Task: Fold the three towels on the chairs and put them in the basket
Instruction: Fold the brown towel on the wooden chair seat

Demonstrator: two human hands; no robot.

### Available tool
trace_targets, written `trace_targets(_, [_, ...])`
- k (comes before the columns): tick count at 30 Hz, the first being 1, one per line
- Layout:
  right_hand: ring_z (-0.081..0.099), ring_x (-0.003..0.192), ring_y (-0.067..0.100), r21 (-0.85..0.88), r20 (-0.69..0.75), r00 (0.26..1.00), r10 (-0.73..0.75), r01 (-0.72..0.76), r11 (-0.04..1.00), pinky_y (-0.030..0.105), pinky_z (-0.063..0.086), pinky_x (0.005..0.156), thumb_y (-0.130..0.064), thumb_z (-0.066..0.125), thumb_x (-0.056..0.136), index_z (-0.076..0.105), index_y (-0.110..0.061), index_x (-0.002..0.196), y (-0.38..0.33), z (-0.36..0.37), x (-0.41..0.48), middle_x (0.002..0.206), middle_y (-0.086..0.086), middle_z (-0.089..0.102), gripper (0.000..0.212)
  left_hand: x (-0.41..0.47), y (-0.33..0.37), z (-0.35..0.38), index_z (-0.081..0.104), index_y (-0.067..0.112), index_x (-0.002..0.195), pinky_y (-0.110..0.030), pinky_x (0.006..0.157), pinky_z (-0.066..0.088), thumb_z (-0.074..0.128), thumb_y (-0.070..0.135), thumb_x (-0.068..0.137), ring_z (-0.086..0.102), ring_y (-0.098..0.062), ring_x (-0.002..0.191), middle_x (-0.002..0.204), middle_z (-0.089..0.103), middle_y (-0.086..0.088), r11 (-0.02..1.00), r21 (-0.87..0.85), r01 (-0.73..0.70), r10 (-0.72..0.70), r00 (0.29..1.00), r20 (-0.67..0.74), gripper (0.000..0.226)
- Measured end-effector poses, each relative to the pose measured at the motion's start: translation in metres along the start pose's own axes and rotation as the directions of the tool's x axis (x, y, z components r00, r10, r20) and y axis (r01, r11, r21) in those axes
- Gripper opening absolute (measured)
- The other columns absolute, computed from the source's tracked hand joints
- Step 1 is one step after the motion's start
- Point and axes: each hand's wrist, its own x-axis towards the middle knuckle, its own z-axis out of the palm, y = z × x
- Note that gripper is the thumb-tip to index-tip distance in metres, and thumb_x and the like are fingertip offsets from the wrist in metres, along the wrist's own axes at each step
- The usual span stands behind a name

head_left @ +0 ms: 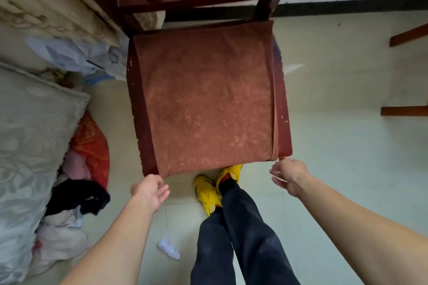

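A rust-brown towel (203, 97) lies spread flat over the seat of a dark red wooden chair (139, 109), covering nearly all of it. My left hand (150, 190) is just below the towel's near left corner, fingers relaxed and slightly curled, holding nothing. Just off the near right corner, my right hand (287, 174) hovers with loosely curled fingers and its fingertips close to the towel's edge. Whether they touch the cloth is unclear. No basket is in view.
My legs and yellow shoes (208, 192) stand right in front of the chair. A pile of cushions, clothes and bags (76, 192) crowds the floor at left. A small plastic bottle (169, 249) lies on the tiles. Wooden furniture legs (405, 111) show at right.
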Motion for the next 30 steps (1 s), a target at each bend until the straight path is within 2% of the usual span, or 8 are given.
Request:
trace_targets(3, [0.064, 0.092, 0.018, 0.019, 0.094, 0.995, -0.03, 0.029, 0.999, 0.027, 0.049, 0.055, 0.009, 0.057, 0.081, 0.053, -0.018, 0.093, 0.013, 0.008, 0.006, 0.101, 0.006, 0.062, 0.03, 0.013, -0.009, -0.004, 0.048, 0.003, 0.119, -0.034, 0.063, 0.05, 0.048, -0.011, 0.087, 0.062, -0.022, 0.08, 0.093, 0.059, -0.013, 0.999, -0.034, 0.027, -0.02, 0.984, 0.178, 0.035])
trace_targets(7, [0.064, 0.101, 0.016, 0.039, 0.174, 0.98, -0.096, 0.09, 0.995, 0.028, 0.049, 0.061, -0.007, 0.067, 0.084, 0.055, -0.02, 0.095, 0.023, 0.019, 0.008, 0.108, -0.001, 0.067, 0.021, 0.017, -0.023, -0.004, 0.053, 0.005, 0.1, -0.034, 0.066, 0.05, 0.058, -0.007, 0.087, 0.061, -0.022, 0.09, 0.1, 0.059, -0.009, 0.999, -0.041, -0.008, 0.02, 0.952, 0.306, 0.019])
trace_targets(9, [0.066, 0.1, 0.016, 0.027, 0.16, 0.98, -0.117, 0.114, 0.993, 0.027, 0.05, 0.062, -0.012, 0.065, 0.088, 0.059, -0.02, 0.096, 0.028, 0.024, 0.009, 0.109, -0.002, 0.068, 0.012, 0.013, -0.029, -0.003, 0.054, 0.007, 0.101, -0.034, 0.069, 0.051, 0.065, -0.001, 0.085, 0.061, -0.023, 0.095, 0.098, 0.061, -0.006, 0.999, -0.011, -0.044, 0.045, 0.941, 0.336, 0.021])
trace_targets(13, [0.066, 0.091, 0.016, 0.009, 0.038, 0.974, -0.225, 0.225, 0.974, 0.027, 0.049, 0.06, -0.013, 0.056, 0.093, 0.064, -0.015, 0.094, 0.036, 0.025, 0.005, 0.104, 0.005, 0.069, 0.008, 0.007, -0.036, 0.003, 0.055, 0.011, 0.087, -0.034, 0.074, 0.051, 0.067, 0.004, 0.086, 0.06, -0.025, 0.099, 0.104, 0.063, -0.009, 0.983, 0.003, -0.183, 0.178, 0.959, 0.222, 0.014])
trace_targets(17, [0.06, 0.085, 0.018, 0.019, -0.045, 0.957, -0.285, 0.286, 0.958, 0.028, 0.046, 0.061, -0.014, 0.057, 0.091, 0.064, -0.011, 0.082, 0.039, 0.004, -0.005, 0.096, 0.011, 0.067, 0.012, -0.011, -0.037, -0.001, 0.055, 0.013, 0.113, -0.034, 0.077, 0.052, 0.067, 0.008, 0.087, 0.06, -0.022, 0.094, 0.107, 0.062, -0.009, 0.949, 0.04, -0.312, 0.305, 0.944, 0.124, 0.03])
trace_targets(21, [0.062, 0.096, 0.019, 0.054, -0.002, 0.953, -0.304, 0.304, 0.951, 0.032, 0.048, 0.069, -0.022, 0.067, 0.088, 0.066, -0.012, 0.081, 0.032, -0.03, -0.022, 0.099, 0.007, 0.067, 0.012, -0.033, -0.032, -0.022, 0.057, 0.011, 0.079, -0.037, 0.087, 0.048, 0.067, 0.008, 0.084, 0.056, -0.017, 0.088, 0.088, 0.059, -0.004, 0.896, 0.153, -0.417, 0.391, 0.904, 0.173, 0.011])
trace_targets(24, [0.067, 0.097, 0.016, 0.092, 0.056, 0.945, -0.323, 0.317, 0.944, 0.032, 0.049, 0.069, -0.029, 0.069, 0.087, 0.069, -0.012, 0.086, 0.014, -0.046, -0.036, 0.096, 0.003, 0.072, 0.017, -0.051, -0.011, -0.034, 0.062, 0.007, 0.083, -0.037, 0.089, 0.048, 0.066, 0.01, 0.082, 0.056, -0.018, 0.097, 0.096, 0.062, -0.005, 0.868, 0.166, -0.468, 0.432, 0.876, 0.212, 0.004])
trace_targets(30, [0.056, 0.076, 0.02, 0.071, 0.026, 0.881, -0.472, 0.469, 0.88, 0.026, 0.046, 0.055, -0.034, 0.067, 0.089, 0.062, -0.011, 0.073, -0.061, -0.038, -0.05, 0.076, 0.006, 0.057, 0.028, -0.082, 0.06, -0.012, 0.059, 0.015, 0.073, -0.03, 0.07, 0.047, 0.066, 0.008, 0.084, 0.054, -0.014, 0.077, 0.078, 0.059, -0.001, 0.807, 0.095, -0.583, 0.557, 0.805, 0.207, 0.014])
